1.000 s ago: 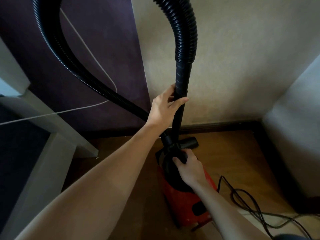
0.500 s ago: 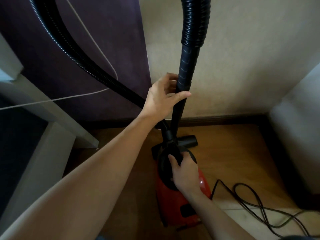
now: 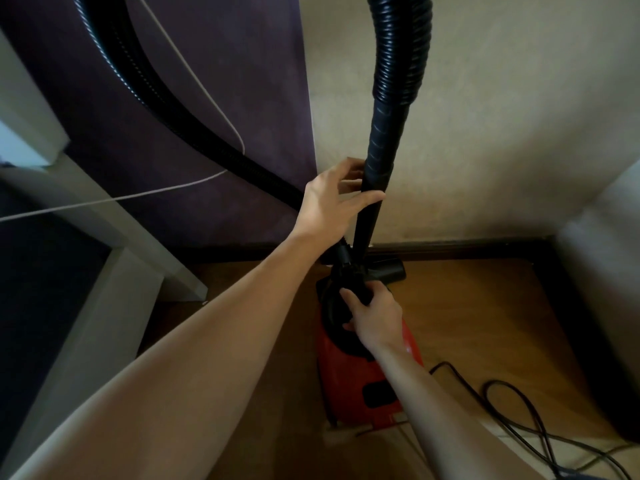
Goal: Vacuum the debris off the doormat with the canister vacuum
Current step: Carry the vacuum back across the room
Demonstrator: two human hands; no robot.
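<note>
Head view puts the red plastic canister vacuum [image 3: 363, 386] on the brown wooden floor [image 3: 485, 323] in a corner. I judge the task barely begun: no doormat or debris shows anywhere in frame, so all the cleaning is left. My 2 hands are both busy. My left hand [image 3: 332, 202] grips the black rigid wand tube [image 3: 367, 230], thumb across its front, and my right hand [image 3: 375, 317] curls round the black carry handle [image 3: 356, 289] on top of the canister. Room is tight, with the cream wall [image 3: 485, 133] ahead, white furniture [image 3: 114, 306] on the left and a pale block [image 3: 606, 254] on the right. The black ribbed hose [image 3: 401, 46] arcs overhead. A loose black power cord [image 3: 498, 381] loops just right of the canister, so I judge snagging the main risk when backing out.
</note>
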